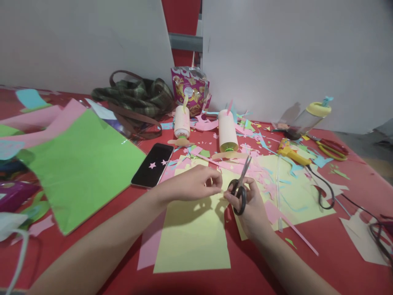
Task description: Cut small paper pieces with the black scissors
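Note:
My right hand (255,209) is closed round a pair of scissors (246,167) with black handles, its blades pointing up and away from me. Just left of it my left hand (201,182) is held in a pinch; anything between those fingertips is too small to make out. Both hands hover over a yellow paper sheet (196,241), which overlaps a pink sheet (150,246). Beyond them lie two paper-wrapped bottles, a smaller one (182,122) and a larger one (227,129). Two small pink paper stars rest on a black phone (150,168) to the left.
A large green sheet (89,164) covers the left side. Paper scraps (245,147) litter the middle. At right are a yellow glue gun (291,153) with a cable, red-and-yellow pliers (333,148) and a clear tumbler (308,119). A snack bag (190,91) and plaid bag (138,96) stand behind.

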The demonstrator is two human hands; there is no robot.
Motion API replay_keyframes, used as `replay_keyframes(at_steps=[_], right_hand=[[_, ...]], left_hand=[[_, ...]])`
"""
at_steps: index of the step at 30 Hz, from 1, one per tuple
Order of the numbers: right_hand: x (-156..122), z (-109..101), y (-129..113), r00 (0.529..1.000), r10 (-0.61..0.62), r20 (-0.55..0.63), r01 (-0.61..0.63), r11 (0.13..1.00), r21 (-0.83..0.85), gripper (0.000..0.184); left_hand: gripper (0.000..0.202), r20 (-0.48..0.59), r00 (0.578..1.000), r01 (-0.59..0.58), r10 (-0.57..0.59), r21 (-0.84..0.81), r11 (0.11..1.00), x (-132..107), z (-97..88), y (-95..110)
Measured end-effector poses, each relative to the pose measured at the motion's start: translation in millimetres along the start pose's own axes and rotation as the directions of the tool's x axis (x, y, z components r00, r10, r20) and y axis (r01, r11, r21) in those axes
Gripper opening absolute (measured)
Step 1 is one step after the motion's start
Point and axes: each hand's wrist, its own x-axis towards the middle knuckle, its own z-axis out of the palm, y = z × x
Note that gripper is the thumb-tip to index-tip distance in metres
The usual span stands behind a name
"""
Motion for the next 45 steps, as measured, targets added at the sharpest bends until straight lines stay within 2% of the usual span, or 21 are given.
replay_keyframes(at_steps=[4,7,8,11,14,19,26,31,39,45], right_hand=[[0.4,-0.1,1.8,1.000,0.006,-0.026,-0.007,1.000,-0.026,0.032],[0.0,0.5,1.8,1.000,0.014,-0.026,-0.015,0.999,-0.034,0.032],[-0.2,0.7,1.7,0.999,0.020,-0.025,-0.021,0.999,-0.036,0.032],[-0.1,1.3,1.6,0.999,0.035,-0.027,-0.036,0.999,-0.041,0.031],[0.2,1.5,1.6,0.999,0.043,-0.033,-0.044,0.998,-0.036,0.032],[-0.9,1.3,1.6,0.998,0.061,-0.015,-0.062,0.998,-0.026,0.032],[-1.0,0.9,3.0,0.998,0.058,-0.015,-0.058,0.998,-0.024,0.032],[-0.8,0.6,3.0,0.997,0.073,-0.005,-0.073,0.997,-0.018,0.034],[-1.2,1.4,2.9,0.997,0.076,-0.012,-0.077,0.996,-0.036,0.032],[-1.6,1.5,1.8,0.997,0.080,-0.020,-0.081,0.996,-0.044,0.032]], left_hand=[[0.013,-0.089,0.992,0.104,-0.085,0.240,0.965,0.6,-9.1,-24.3],[0.016,-0.096,0.961,0.273,-0.259,0.465,0.842,2.1,-8.5,-45.7],[0.017,-0.110,0.951,0.305,-0.289,0.486,0.819,2.8,-6.8,-51.2],[0.019,-0.131,0.936,0.345,-0.327,0.522,0.780,5.3,-1.2,-59.7],[0.020,-0.146,0.932,0.355,-0.332,0.549,0.757,6.7,-0.1,-59.4],[0.019,-0.176,0.917,0.391,-0.358,0.577,0.717,5.0,-8.1,-57.1],[0.013,-0.209,0.907,0.414,-0.365,0.600,0.685,-0.5,-17.8,-64.6],[0.014,-0.221,0.914,0.402,-0.340,0.601,0.691,-0.1,-21.5,-66.1],[0.014,-0.202,0.942,0.336,-0.269,0.573,0.747,3.4,-20.3,-74.5],[0.012,-0.199,0.945,0.328,-0.261,0.563,0.759,4.4,-19.7,-79.3]])
